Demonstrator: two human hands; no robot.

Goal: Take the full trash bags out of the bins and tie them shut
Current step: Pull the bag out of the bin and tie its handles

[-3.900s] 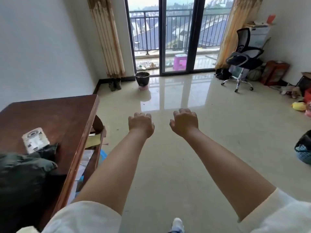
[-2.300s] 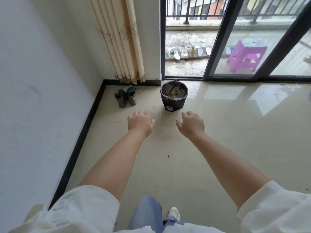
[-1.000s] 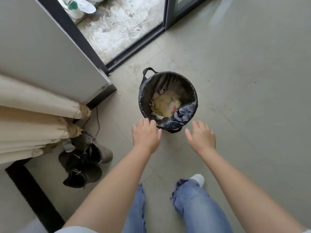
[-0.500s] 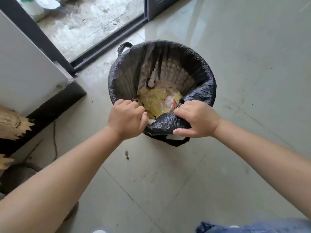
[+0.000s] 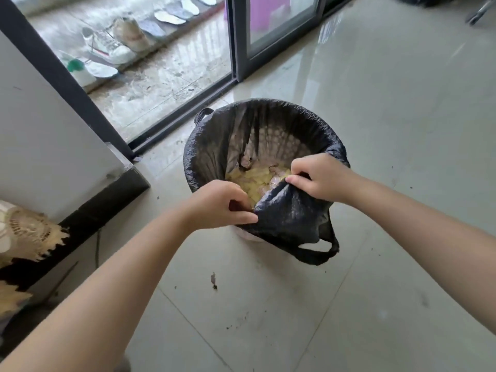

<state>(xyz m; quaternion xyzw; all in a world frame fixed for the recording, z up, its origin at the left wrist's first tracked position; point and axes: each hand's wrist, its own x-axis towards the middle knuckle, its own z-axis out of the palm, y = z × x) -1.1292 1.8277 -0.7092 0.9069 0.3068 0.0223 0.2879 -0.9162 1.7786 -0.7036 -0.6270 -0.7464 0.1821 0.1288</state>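
- The bin stands on the tiled floor beside the sliding door track, lined with a black trash bag.
- The left hand pinches the bag's near edge.
- The right hand grips the same edge, pulled off the rim.
- Yellowish scraps lie inside.

A black trash bag lined a round bin standing on the tiled floor. The left hand pinched the near edge of the bag; the right hand gripped the same edge further right. Between the hands the edge was lifted off the bin's rim. One bag handle hung over the near right side. Yellowish waste lay inside the bag. Far left, shoes lay beyond a sliding door frame. A curtain hem showed at the near left.
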